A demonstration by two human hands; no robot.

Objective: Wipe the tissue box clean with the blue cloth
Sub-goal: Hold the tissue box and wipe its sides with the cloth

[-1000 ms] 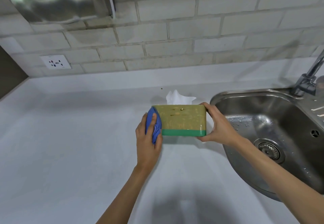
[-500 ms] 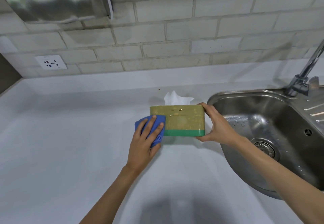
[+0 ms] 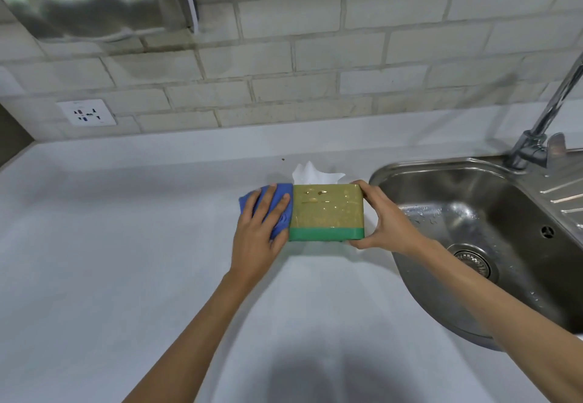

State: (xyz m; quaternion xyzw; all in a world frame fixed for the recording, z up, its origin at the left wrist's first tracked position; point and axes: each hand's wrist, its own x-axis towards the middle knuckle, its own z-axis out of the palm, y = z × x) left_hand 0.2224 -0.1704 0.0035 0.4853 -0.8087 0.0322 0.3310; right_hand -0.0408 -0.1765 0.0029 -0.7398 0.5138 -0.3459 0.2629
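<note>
Since the earlier frame, the left hand (image 3: 257,229) had slid the blue cloth (image 3: 277,210) off the front corner and flattened it against the left end of the tissue box (image 3: 326,213), fingers spread over the cloth instead of bunched around it. Largest in view was the white countertop (image 3: 126,245), with the steel sink (image 3: 473,229) at the right; the box stood on the counter just beside the sink rim, a white tissue (image 3: 310,174) sticking up from its top. The right hand (image 3: 386,223) pinched the right end of the box between thumb and fingers, holding it steady. The wiping step seemed in progress: small wet spots (image 3: 314,196) were on the front face, so the next move probably called for bringing the cloth across that face with firm pressure.
</note>
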